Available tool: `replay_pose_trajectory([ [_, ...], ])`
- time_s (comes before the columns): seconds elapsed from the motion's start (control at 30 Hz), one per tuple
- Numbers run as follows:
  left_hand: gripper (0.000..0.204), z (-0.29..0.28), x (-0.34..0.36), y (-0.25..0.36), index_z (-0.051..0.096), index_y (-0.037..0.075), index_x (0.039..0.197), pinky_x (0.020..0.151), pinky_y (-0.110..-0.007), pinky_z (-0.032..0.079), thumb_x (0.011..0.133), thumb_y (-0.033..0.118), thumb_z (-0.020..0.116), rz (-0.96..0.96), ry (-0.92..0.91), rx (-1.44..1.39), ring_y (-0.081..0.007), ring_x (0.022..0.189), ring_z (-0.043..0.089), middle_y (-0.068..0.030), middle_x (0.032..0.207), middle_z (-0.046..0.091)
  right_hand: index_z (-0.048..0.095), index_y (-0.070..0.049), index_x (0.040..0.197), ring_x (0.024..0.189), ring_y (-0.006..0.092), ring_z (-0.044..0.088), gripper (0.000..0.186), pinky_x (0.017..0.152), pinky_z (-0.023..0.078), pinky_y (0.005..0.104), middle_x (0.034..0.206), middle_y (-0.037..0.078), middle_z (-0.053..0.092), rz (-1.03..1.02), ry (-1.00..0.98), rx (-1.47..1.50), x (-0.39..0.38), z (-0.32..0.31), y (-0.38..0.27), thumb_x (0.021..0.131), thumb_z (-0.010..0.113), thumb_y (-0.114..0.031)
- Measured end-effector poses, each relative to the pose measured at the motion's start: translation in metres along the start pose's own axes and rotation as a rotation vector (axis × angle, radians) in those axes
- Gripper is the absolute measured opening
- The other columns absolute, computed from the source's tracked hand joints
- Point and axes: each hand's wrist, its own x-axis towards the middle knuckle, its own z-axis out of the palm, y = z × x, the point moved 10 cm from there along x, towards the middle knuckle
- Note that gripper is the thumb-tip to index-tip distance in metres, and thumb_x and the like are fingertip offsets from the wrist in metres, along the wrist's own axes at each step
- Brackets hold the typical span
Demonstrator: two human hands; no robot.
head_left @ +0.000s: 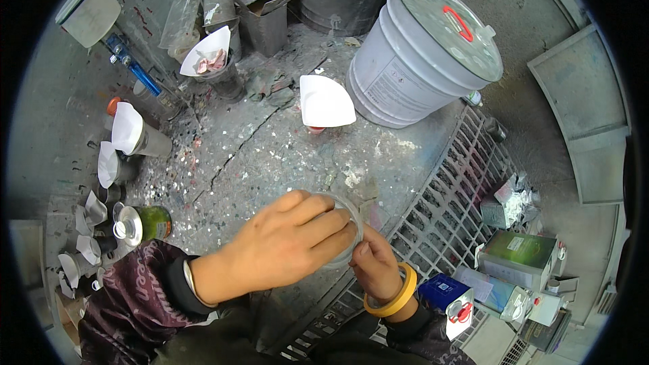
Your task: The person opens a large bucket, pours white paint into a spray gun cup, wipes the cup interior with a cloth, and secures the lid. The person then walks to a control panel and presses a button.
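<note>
Hands meet at a clear cup (the right gripping it)

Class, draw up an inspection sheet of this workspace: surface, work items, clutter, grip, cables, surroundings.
Surface: grey worktop, cracked and paint-spattered.
Work items: clear round container.
Clutter: white paper cone in a cup, among similar ones at left; green-sided can.
Grip: left hand has fingers over the container's rim; right hand holds its right side.
Cables: nothing seen.
Surroundings: lidded pale pail; metal grating at right.
</note>
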Motion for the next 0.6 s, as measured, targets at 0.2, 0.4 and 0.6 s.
replay_pose_trajectory([
  [0.2,0.032,-0.012,0.004,-0.022,0.073,0.009,0.108,0.078,-0.035,0.046,0.078,0.015,0.079,-0.081,0.080,0.047,-0.0219,0.093,0.063,-0.0027,0.101,0.065,0.047,0.004,0.150,0.130,0.0188,0.054,0.067,0.111,0.040,0.0355,0.140,0.009,0.058,-0.067,0.020,-0.016,-0.005,0.000,-0.003,0.105,0.062,-0.043],
  [0.4,0.024,-0.019,-0.007,-0.043,0.073,0.006,0.095,0.074,-0.038,0.048,0.076,0.013,0.086,-0.364,0.192,-0.004,-0.0273,0.084,0.064,-0.0067,0.091,0.067,0.044,0.007,0.151,0.134,0.0217,0.051,0.076,0.114,0.038,0.0369,0.145,0.011,0.053,-0.194,0.085,-0.098,-0.008,0.002,-0.022,0.100,0.070,-0.043],
  [0.6,0.024,-0.020,-0.014,-0.041,0.070,0.005,0.096,0.074,-0.039,0.049,0.078,0.014,0.083,-0.403,0.298,-0.011,-0.0280,0.084,0.063,-0.0072,0.093,0.066,0.042,0.008,0.152,0.137,0.0229,0.049,0.079,0.115,0.037,0.0374,0.150,0.013,0.048,-0.179,0.073,-0.105,-0.002,0.008,-0.026,0.098,0.072,-0.041],
])
